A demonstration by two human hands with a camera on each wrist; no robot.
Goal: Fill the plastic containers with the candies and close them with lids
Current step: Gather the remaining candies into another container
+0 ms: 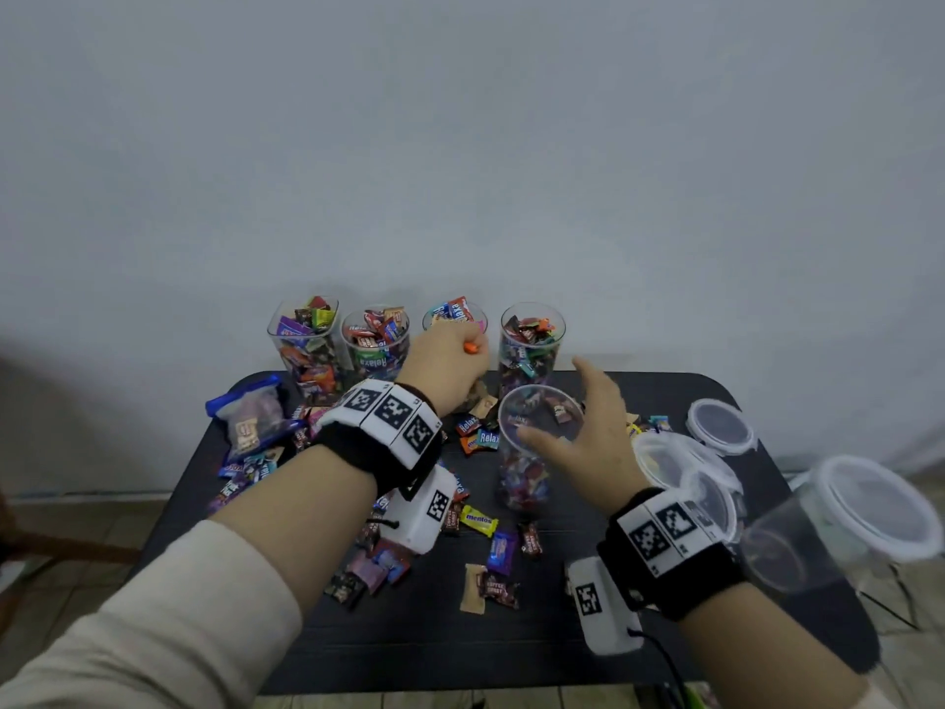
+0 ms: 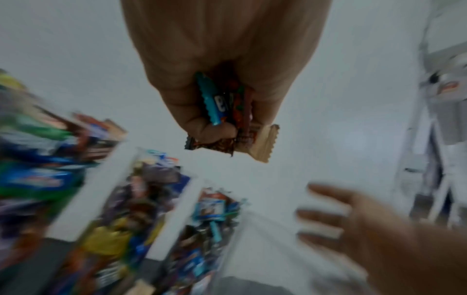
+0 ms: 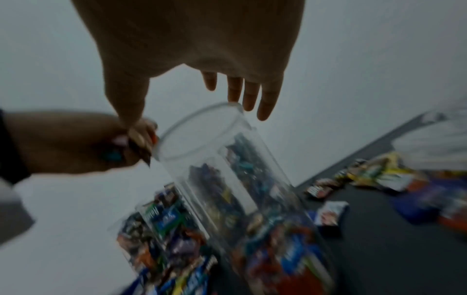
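Observation:
My left hand (image 1: 463,353) is a fist gripping a handful of wrapped candies (image 2: 228,117), raised just left of a tall clear container (image 1: 532,452) that is partly filled. My right hand (image 1: 557,401) is spread around that container's open rim (image 3: 199,127), thumb on the near side and straight fingers (image 3: 248,95) at the far side, not closed on it. Four containers packed with candies (image 1: 378,340) stand uncovered in a row at the back against the wall. Loose candies (image 1: 491,550) lie scattered on the black table (image 1: 460,647).
Round lids (image 1: 721,427) and empty clear containers (image 1: 838,524) sit at the right end of the table. A blue zip bag of sweets (image 1: 250,417) lies at the left. The wall is right behind the back row.

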